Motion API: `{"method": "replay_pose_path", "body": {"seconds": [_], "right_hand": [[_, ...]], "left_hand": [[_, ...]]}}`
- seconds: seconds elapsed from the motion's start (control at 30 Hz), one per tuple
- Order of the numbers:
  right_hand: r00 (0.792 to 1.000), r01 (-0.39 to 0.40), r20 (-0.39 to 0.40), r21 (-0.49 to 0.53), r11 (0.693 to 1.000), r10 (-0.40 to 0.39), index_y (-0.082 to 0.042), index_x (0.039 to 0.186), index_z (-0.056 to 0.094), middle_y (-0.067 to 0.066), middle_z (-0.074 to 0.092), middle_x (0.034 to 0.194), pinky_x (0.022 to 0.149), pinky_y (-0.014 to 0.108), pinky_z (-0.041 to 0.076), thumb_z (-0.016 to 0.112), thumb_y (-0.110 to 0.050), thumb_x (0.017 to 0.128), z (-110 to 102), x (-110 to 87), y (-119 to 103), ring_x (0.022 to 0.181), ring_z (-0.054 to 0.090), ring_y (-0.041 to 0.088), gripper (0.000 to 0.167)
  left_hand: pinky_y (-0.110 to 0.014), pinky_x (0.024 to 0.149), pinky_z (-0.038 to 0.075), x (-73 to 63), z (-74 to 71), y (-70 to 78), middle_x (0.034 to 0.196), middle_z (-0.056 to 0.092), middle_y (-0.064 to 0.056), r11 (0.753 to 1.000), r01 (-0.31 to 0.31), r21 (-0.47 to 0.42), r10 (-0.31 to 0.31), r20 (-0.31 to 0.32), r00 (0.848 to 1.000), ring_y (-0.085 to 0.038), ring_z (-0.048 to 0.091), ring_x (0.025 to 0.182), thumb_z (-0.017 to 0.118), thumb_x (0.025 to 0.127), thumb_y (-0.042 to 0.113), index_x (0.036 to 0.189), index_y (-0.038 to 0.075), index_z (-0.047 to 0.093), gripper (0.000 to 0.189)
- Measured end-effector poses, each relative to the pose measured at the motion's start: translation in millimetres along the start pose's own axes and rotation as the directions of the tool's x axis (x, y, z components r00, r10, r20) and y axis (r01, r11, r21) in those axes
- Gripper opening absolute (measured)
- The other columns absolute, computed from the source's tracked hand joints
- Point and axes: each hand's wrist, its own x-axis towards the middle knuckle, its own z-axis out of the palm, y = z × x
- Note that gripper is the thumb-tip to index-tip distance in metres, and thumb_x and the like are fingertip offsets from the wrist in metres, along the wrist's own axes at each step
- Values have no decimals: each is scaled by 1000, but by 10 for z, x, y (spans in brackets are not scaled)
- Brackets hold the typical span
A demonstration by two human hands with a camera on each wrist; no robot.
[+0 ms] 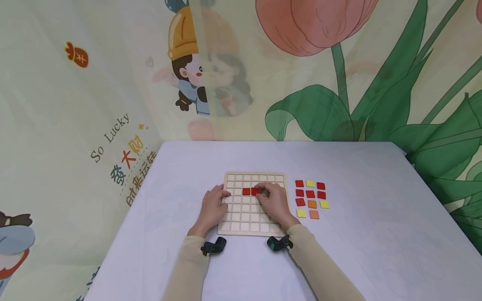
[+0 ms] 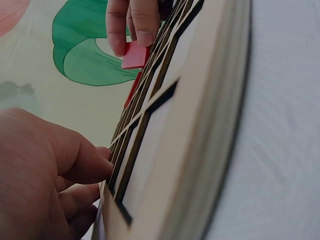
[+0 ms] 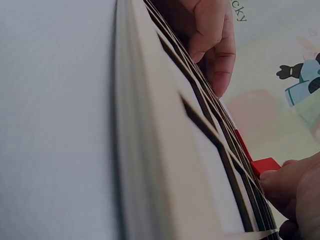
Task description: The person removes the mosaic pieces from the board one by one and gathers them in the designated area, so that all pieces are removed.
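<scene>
A square wooden grid board (image 1: 236, 217) lies on the table. My left hand (image 1: 214, 205) rests at its left edge, with the thumb and index fingertips on the frame. My right hand (image 1: 274, 200) reaches over the upper middle of the board and pinches a small red square tile (image 1: 255, 191) between thumb and fingers. That tile tilts up from the grid in the left wrist view. Just to its left, another red tile (image 1: 246, 191) sits in a cell. Part of the grid is hidden beneath my right hand.
Right of the board, loose tiles lie in rough rows: several red tiles (image 1: 310, 194), a few yellow tiles (image 1: 324, 204) and two orange tiles (image 1: 312, 204). The white-covered table (image 1: 376, 234) meets a printed curtain (image 1: 233, 125) at the back and left.
</scene>
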Motion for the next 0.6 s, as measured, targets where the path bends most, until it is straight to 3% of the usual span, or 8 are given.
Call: {"method": "replay_pose_path", "body": {"seconds": [0.13,0.37,0.6], "right_hand": [[1000,-4,-6,26,1000,4,-19,106,72,-6,67,92,71,31,44,70,-7,86,-21,-36,-6,82,50,15,23],[999,27,-27,-9,1000,-27,-20,103,73,-6,66,92,72,32,47,66,-8,89,-72,-68,-28,85,53,14,20],[997,-80,-21,28,996,81,-21,111,71,-3,63,98,76,32,51,62,-13,92,-137,-127,-43,89,54,17,22]], "left_hand": [[-48,122,9,-26,3,-3,150,42,-16,1000,1,-5,-1,1,1000,-32,28,144,51,85,-1,114,4,64,32],[-47,122,8,-24,-8,2,150,42,-16,1000,-5,-9,5,-2,1000,-32,28,144,52,86,-1,114,4,64,31],[-47,122,8,-10,-6,0,150,42,-16,1000,-9,-7,9,-1,1000,-32,29,144,53,86,-1,115,4,64,32]]}}
